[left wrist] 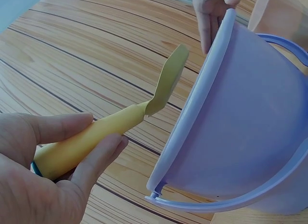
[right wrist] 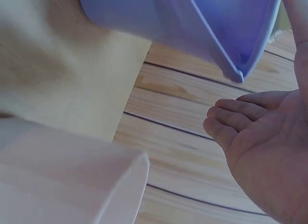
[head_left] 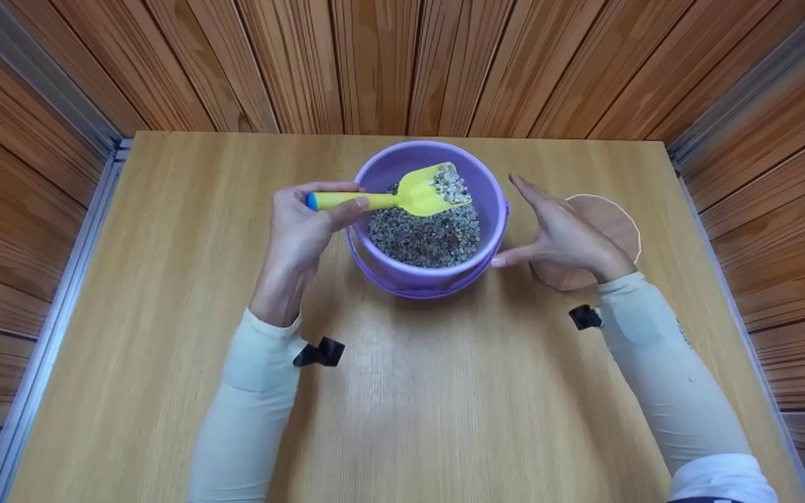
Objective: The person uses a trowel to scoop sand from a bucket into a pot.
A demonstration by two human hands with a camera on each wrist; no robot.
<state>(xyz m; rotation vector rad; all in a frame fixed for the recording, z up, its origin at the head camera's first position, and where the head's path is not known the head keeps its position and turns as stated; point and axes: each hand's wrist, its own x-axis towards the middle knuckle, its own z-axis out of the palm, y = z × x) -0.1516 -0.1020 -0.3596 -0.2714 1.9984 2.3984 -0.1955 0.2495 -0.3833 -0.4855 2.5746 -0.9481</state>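
Observation:
A purple bucket (head_left: 421,283) with its handle hanging down at the front holds grey gravel (head_left: 423,237). My left hand (head_left: 301,227) grips the yellow handle of a toy shovel (head_left: 416,192) with a blue end. Its scoop, level above the bucket's opening, carries some pebbles (head_left: 450,184) near the tip. In the left wrist view, thumb and fingers pinch the shovel (left wrist: 91,142) beside the bucket (left wrist: 240,108). My right hand (head_left: 570,234) is spread with straight fingers at the bucket's right side, thumb near the rim; whether it touches cannot be told.
A translucent, pale container (head_left: 612,222) stands on the wooden table (head_left: 402,405) right of the bucket, partly hidden behind my right hand. In the right wrist view this container (right wrist: 67,171) is close by. Wood-patterned walls (head_left: 374,63) enclose the table's back and sides.

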